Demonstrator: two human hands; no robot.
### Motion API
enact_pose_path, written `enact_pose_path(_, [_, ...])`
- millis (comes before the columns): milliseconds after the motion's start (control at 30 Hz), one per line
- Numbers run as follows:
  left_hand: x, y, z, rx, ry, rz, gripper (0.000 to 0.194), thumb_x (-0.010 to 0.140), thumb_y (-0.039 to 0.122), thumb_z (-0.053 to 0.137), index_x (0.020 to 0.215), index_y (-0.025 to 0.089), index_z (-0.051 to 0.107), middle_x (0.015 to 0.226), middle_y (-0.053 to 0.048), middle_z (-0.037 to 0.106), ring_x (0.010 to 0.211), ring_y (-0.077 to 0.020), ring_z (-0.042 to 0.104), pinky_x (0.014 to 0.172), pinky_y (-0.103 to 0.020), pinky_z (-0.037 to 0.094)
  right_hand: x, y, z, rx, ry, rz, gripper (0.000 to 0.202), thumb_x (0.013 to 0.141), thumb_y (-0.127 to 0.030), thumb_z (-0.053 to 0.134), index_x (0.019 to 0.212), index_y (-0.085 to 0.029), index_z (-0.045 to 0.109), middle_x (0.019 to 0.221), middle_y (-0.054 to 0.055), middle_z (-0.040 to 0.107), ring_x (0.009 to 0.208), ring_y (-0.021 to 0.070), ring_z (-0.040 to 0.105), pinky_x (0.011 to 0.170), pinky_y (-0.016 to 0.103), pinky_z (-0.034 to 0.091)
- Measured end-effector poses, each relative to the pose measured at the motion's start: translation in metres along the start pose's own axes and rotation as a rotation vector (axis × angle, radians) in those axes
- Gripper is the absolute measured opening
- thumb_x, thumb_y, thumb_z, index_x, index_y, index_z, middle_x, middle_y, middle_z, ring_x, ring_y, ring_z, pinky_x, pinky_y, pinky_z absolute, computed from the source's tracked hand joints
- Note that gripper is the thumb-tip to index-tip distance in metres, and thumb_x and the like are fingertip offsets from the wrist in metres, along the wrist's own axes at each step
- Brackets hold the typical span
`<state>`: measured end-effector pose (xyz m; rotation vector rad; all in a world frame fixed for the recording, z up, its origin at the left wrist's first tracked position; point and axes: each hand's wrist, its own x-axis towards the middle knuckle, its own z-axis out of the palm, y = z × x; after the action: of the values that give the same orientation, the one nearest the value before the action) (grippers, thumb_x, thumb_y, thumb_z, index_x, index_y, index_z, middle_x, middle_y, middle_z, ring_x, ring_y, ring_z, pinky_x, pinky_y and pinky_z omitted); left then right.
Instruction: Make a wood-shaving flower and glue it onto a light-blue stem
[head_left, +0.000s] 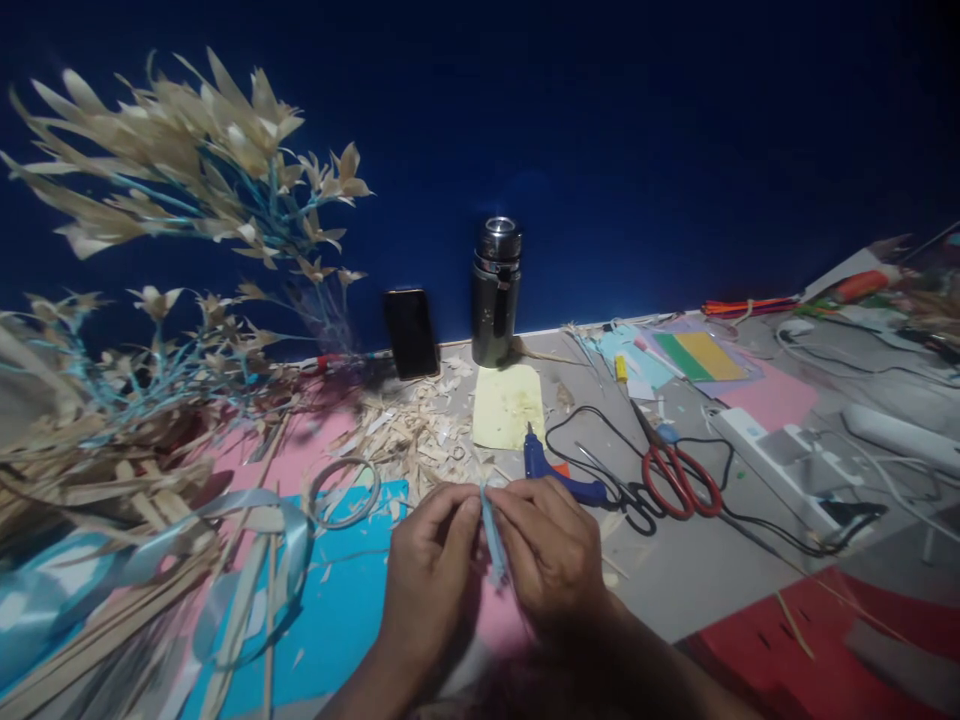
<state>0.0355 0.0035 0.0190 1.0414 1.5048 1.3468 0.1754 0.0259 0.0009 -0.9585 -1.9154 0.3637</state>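
Observation:
Close together at the lower middle, my left hand point(435, 555) and my right hand point(551, 545) pinch the upper end of a narrow light blue strip point(493, 535) between thumbs and fingers. The strip hangs down between the palms, and whether it is wrapped round a stem I cannot tell. Just beyond my right hand lies a blue glue gun point(562, 475). Red-handled scissors point(679, 480) and small black scissors point(637, 508) rest to its right. A loose light blue ribbon point(289, 535) curls on the left, near a grey ring-shaped roll point(346, 492).
Pale shavings point(412, 430) cover the table beyond my hands. A steel flask point(495, 300) and a phone point(410, 333) stand by the blue wall. Dried-leaf flowers point(225, 150) with blue stems rise at left. A white power strip point(772, 465) with cables lies at right, red sheets point(810, 640) nearer.

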Motion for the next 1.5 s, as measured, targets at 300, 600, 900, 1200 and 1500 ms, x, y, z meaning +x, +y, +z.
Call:
enact_pose_path(300, [0.002,-0.002,-0.003,-0.114,-0.055,-0.115,0.020,0.078,0.037,0.077,0.074,0.018,0.075,0.058,0.000,0.063,0.050,-0.0141,0.053,0.050,-0.024,0.042,0.004,-0.001,-0.002,0.332,0.001,0.157,0.026,0.095,-0.013,0.054,0.105,-0.020,0.077,0.089,0.010,0.074,0.081,0.0210,0.069,0.071,0.033,0.056])
enact_pose_path(600, [0.006,-0.008,-0.002,-0.335,-0.058,-0.213,0.020,0.075,0.030,0.079,0.062,0.017,0.069,0.058,0.003,0.056,0.055,-0.0101,0.047,0.053,-0.021,0.040,-0.004,0.001,0.004,0.742,-0.134,0.749,0.016,0.085,-0.032,0.068,0.082,-0.016,0.071,0.069,0.002,0.069,0.058,0.0137,0.061,0.053,0.023,0.047])
enact_pose_path(900, [0.009,-0.004,0.002,-0.542,-0.013,-0.338,0.019,0.062,0.023,0.087,0.064,0.016,0.069,0.056,0.004,0.059,0.049,-0.0077,0.049,0.047,-0.018,0.038,-0.005,-0.006,0.014,0.856,-0.222,0.880,0.023,0.076,-0.034,0.073,0.067,-0.016,0.063,0.047,-0.003,0.059,0.038,0.0091,0.051,0.038,0.019,0.040])
enact_pose_path(1200, [0.007,0.000,-0.001,-0.649,-0.060,-0.406,0.018,0.065,0.023,0.085,0.064,0.015,0.068,0.053,0.002,0.060,0.046,-0.0088,0.051,0.046,-0.019,0.042,-0.002,-0.008,0.013,0.845,-0.267,0.984,0.031,0.071,-0.042,0.077,0.063,-0.017,0.059,0.040,-0.003,0.056,0.032,0.0097,0.050,0.034,0.018,0.036])
enact_pose_path(1500, [0.005,-0.006,-0.008,-0.622,-0.061,-0.396,0.019,0.066,0.025,0.086,0.072,0.014,0.073,0.059,-0.001,0.067,0.053,-0.0103,0.057,0.053,-0.020,0.046,-0.001,-0.007,0.016,0.801,-0.251,0.977,0.030,0.069,-0.039,0.078,0.062,-0.017,0.059,0.042,-0.003,0.058,0.033,0.0096,0.050,0.034,0.018,0.036])
